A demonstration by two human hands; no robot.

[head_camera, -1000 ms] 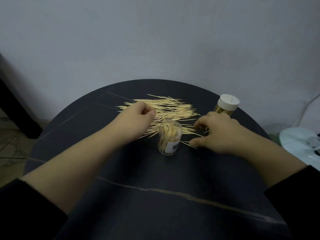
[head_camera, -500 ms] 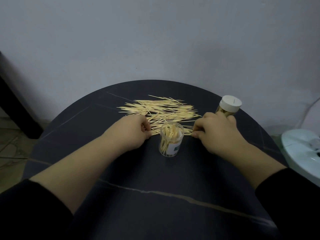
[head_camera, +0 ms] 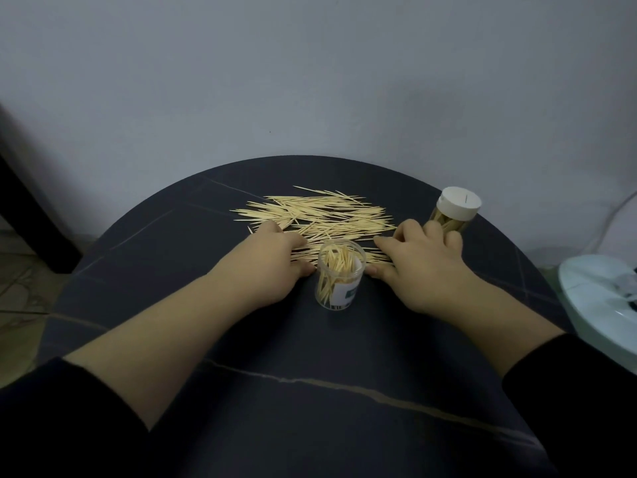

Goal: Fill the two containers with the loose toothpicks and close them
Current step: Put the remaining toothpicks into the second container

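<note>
t-0.5 s to now: both hands drawn inward | left hand [head_camera: 272, 258] and right hand [head_camera: 418, 267] set flanking uncapped clear plastic cylindrical container [head_camera: 339, 282], part-filled | fingers [head_camera: 293, 240] curled onto pale wooden loose toothpicks [head_camera: 320, 215], pinch cannot be told | white-lidded container [head_camera: 455, 208] behind right hand

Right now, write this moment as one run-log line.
left hand: on loose wooden toothpicks | right hand: same pile | clear lidless plastic container: partly filled | white-lidded container: closed

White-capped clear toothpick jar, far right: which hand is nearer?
Right. The right hand sits just in front of the white-capped clear jar, fingers by its base; the left hand rests on the loose wooden toothpicks, beyond the open clear jar.
</note>
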